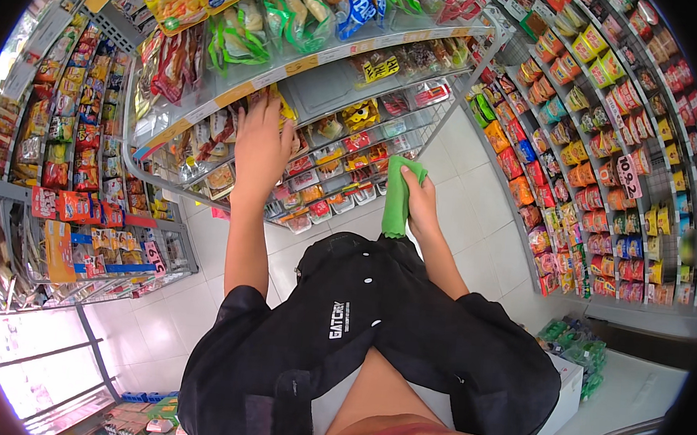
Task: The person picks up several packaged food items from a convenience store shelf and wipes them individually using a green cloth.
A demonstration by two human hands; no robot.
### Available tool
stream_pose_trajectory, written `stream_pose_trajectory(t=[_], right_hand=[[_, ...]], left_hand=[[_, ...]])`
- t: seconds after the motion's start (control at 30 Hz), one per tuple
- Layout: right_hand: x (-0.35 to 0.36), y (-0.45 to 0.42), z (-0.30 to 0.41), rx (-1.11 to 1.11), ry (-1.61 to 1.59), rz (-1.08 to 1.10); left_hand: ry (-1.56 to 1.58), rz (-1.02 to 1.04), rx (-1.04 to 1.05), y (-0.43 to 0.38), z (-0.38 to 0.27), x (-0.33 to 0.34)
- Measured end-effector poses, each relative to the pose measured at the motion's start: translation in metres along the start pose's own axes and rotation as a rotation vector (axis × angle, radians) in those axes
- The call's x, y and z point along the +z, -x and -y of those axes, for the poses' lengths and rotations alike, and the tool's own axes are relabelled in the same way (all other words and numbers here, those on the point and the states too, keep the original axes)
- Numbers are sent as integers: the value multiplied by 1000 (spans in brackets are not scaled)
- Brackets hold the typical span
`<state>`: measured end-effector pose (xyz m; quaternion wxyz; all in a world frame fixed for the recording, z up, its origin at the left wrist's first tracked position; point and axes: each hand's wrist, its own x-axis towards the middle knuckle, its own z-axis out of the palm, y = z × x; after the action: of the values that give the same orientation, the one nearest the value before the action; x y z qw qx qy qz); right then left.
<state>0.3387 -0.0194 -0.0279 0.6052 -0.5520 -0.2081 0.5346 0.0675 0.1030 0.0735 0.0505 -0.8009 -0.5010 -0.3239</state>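
Note:
My left hand (pixel 262 145) reaches onto the second shelf of a wire-sided display rack, back of the hand up, its fingers over packaged snacks. A yellow snack packet (pixel 287 109) lies against its fingers; whether they grip anything is hidden. Beside the hand on the left are vacuum-packed snacks (pixel 212 132). To its right is a bare stretch of grey shelf board (pixel 321 91). My right hand (pixel 423 203) holds a folded green cloth (pixel 399 197) in front of my body, apart from the rack, with the thumb on top of it.
The rack's top shelf (pixel 311 57) with a price-label strip overhangs my left hand and carries bagged foods (pixel 296 17). Tall snack shelving (pixel 595 150) stands on the right; more shelving (pixel 76 119) and a wire bin (pixel 121 256) are left. Tiled floor (pixel 477 196) lies between.

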Motion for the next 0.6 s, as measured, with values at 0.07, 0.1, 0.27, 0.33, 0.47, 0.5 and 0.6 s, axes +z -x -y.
stream_pose_trajectory(t=[0.07, 0.1, 0.27, 0.33, 0.47, 0.5, 0.6], right_hand=[[-5, 7, -1, -9, 41, -29], [-8, 7, -1, -12, 62, -35], [-71, -37, 11, 22, 85, -11], [-86, -54, 36, -23, 82, 14], [-117, -88, 75, -97, 59, 13], [-123, -94, 81, -110, 50, 10], [-145, -98, 84, -115, -42, -19]], left_hand=[[24, -61, 1, -3, -13, 0], [29, -93, -3, -3, -18, 0], [206, -47, 48, -16, -66, 14], [192, -26, 71, -26, -84, 23], [105, -31, 88, -56, -109, 57], [64, -39, 89, -62, -113, 67], [-124, -25, 12, -65, -126, 92]])
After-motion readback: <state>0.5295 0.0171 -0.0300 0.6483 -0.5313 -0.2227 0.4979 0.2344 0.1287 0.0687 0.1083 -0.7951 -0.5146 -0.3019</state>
